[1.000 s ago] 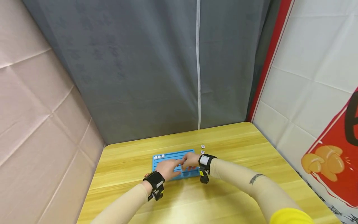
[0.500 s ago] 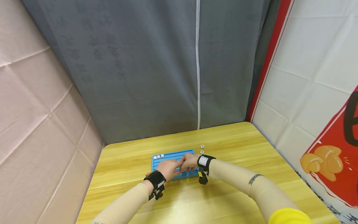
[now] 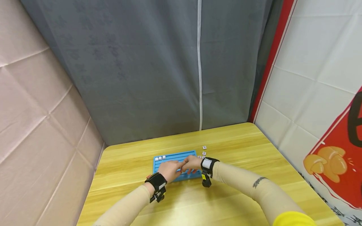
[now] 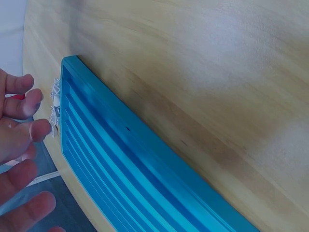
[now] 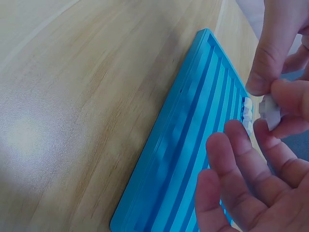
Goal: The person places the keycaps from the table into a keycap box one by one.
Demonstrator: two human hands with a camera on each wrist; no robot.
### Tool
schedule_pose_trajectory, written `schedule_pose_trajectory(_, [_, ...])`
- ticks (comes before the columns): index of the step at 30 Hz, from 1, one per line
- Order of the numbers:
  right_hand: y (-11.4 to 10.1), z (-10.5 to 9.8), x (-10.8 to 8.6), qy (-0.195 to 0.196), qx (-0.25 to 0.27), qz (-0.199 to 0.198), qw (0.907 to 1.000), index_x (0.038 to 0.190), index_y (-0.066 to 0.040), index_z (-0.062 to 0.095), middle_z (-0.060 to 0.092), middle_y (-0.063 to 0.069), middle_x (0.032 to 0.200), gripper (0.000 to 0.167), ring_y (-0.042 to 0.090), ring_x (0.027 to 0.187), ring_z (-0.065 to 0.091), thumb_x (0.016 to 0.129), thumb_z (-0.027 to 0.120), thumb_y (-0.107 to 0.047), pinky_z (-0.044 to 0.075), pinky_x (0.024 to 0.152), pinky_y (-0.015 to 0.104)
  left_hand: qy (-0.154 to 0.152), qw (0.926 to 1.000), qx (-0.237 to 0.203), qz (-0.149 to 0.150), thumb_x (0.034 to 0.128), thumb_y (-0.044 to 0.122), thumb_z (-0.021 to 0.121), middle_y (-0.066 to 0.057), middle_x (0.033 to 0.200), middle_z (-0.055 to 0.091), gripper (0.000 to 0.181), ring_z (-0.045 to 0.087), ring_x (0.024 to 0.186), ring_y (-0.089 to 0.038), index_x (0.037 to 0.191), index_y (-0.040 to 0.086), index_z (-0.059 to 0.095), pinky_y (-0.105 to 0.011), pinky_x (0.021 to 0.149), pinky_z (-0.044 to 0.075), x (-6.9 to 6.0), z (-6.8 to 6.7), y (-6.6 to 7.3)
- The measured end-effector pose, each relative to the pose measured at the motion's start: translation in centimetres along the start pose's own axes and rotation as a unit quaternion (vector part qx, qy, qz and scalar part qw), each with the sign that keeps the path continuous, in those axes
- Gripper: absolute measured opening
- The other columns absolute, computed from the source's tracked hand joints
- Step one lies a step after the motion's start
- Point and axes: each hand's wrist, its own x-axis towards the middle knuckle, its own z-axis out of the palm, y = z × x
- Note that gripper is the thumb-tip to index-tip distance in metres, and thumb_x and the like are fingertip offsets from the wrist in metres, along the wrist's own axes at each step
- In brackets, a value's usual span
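Observation:
Over the blue ridged board, my left hand and right hand meet, fingertips together. Seen from the right wrist, a small white block is between the fingertips of both hands. My right hand pinches it, and the left thumb bends against its edge. The other right fingers spread loosely below it. What marks the block bears cannot be made out. On the board's far left, three white blocks stand in a row in the top groove.
Several loose white pieces with dark marks lie on the wooden table just right of the board, partly behind the right wrist. A grey curtain hangs behind the table. Fabric walls stand at both sides.
Both hands stay together over the board, with only small finger shifts. The right wrist has moved slightly, and more of the loose pieces beside it now show.

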Motion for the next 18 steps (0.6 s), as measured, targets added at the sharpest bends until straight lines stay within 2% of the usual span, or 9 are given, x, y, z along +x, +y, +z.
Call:
schedule_pose_trajectory(2, [0.1, 0.0, 0.0, 0.000, -0.006, 0.000, 1.0000, 0.092, -0.003, 0.072, 0.070, 0.007, 0.089, 0.020, 0.038, 0.088, 0.068, 0.087, 0.068, -0.022, 0.054, 0.077, 0.051, 0.000, 1.0000, -0.008, -0.001, 0.0832, 0.027, 0.077, 0.009, 0.078, 0.062, 0.022, 0.053, 0.059, -0.005, 0.104, 0.027, 0.068, -0.019, 0.044, 0.035, -0.1, 0.1, -0.1])
schedule_pose_trajectory(8, [0.4, -0.1, -0.2, -0.015, -0.024, -0.001, 0.9996, 0.099, 0.004, 0.073, 0.071, 0.011, 0.095, 0.032, 0.038, 0.090, 0.068, 0.091, 0.064, -0.027, 0.056, 0.072, 0.044, -0.009, 0.9997, -0.020, 0.011, 0.0820, 0.025, 0.078, 0.011, 0.081, 0.066, 0.017, 0.060, 0.067, -0.005, 0.097, 0.025, 0.069, -0.019, 0.049, 0.043, -0.5, -0.2, -0.4])
schedule_pose_trajectory(13, [0.5, 0.1, -0.6, -0.042, -0.019, -0.001, 0.9989, 0.096, 0.001, 0.075, 0.071, 0.010, 0.095, 0.029, 0.040, 0.093, 0.066, 0.091, 0.064, -0.027, 0.055, 0.076, 0.046, -0.057, 0.9969, -0.042, 0.034, 0.0826, 0.026, 0.077, 0.011, 0.085, 0.068, 0.019, 0.062, 0.072, -0.005, 0.100, 0.025, 0.069, -0.020, 0.053, 0.045, -0.7, -0.6, -0.7])
schedule_pose_trajectory(18, [0.9, 0.5, -0.5, -0.065, 0.010, 0.003, 0.9978, 0.090, -0.006, 0.076, 0.071, 0.005, 0.089, 0.023, 0.035, 0.089, 0.068, 0.090, 0.067, -0.027, 0.054, 0.080, 0.049, -0.109, 0.9894, -0.083, 0.045, 0.0840, 0.029, 0.076, 0.013, 0.085, 0.066, 0.017, 0.061, 0.074, -0.004, 0.100, 0.026, 0.069, -0.021, 0.058, 0.047, -0.6, -1.0, -1.0])
